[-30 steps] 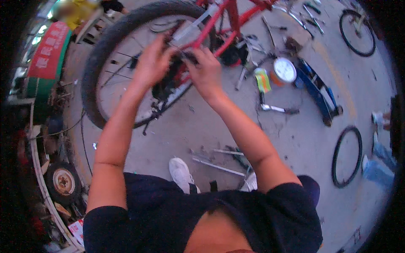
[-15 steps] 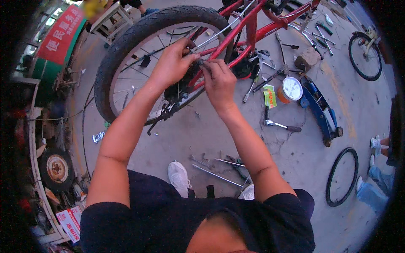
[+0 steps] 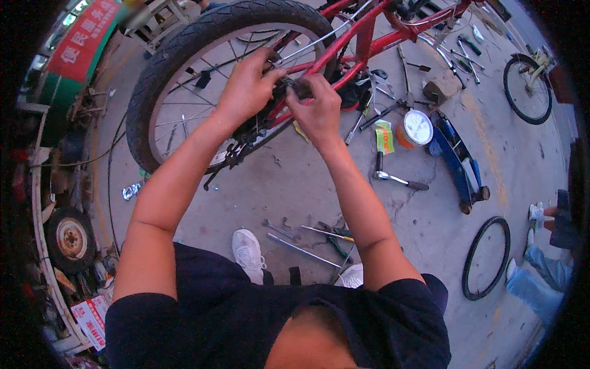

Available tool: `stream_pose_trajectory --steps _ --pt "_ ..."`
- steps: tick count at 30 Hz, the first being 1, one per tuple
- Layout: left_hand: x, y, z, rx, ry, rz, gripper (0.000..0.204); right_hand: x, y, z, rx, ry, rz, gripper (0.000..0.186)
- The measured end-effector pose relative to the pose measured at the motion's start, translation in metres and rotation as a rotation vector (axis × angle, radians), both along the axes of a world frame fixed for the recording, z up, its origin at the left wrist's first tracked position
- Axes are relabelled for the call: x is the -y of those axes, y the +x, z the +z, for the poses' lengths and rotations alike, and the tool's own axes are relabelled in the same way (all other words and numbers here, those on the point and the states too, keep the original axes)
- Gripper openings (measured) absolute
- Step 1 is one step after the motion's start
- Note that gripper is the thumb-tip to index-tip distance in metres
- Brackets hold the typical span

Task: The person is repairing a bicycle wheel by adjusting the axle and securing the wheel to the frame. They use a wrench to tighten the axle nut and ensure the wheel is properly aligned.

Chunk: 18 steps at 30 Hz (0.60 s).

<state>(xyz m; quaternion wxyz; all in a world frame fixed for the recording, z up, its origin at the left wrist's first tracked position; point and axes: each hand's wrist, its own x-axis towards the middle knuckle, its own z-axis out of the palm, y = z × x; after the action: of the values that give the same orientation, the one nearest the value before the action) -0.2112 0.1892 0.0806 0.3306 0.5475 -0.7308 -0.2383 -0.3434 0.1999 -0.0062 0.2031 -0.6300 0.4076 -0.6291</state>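
Note:
A red bicycle frame (image 3: pixel 362 40) stands in front of me, its thick black-tyred wheel (image 3: pixel 144 101) on the left. Both my hands are at the middle of this wheel, beside the frame's rear tubes. My left hand (image 3: pixel 249 86) is closed, thumb and fingers pinched near the axle end and a silver rod. Just right of it, my right hand (image 3: pixel 315 107) pinches at the same spot with bent fingers. Whatever small dark part lies between the fingertips is hidden. Below the left wrist hangs a derailleur (image 3: pixel 233 154).
To the right lie a ratchet wrench (image 3: pixel 401 179), a white-lidded tub (image 3: pixel 418 127), a blue floor jack (image 3: pixel 460 163) and a stone block (image 3: pixel 444 87). Long tools (image 3: pixel 304 251) lie by my shoes. A loose tyre (image 3: pixel 485 258) and a person's jeans (image 3: pixel 538 277) are farther right.
The whole view has shifted slightly, with the scene moving left. Both hands stay at the wheel's middle; my right fingers are a little more bent.

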Motion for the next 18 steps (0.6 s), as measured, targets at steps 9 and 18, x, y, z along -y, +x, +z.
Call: stream_pose_trajectory --steps 9,18 --pt "-0.004 0.001 0.002 0.117 -0.060 -0.008 0.031 0.007 -0.009 0.002 -0.132 -0.093 0.044 0.021" --pt "0.006 0.006 -0.008 0.203 -0.201 -0.038 0.033 -0.007 0.005 0.000 0.012 0.006 -0.074 0.017"
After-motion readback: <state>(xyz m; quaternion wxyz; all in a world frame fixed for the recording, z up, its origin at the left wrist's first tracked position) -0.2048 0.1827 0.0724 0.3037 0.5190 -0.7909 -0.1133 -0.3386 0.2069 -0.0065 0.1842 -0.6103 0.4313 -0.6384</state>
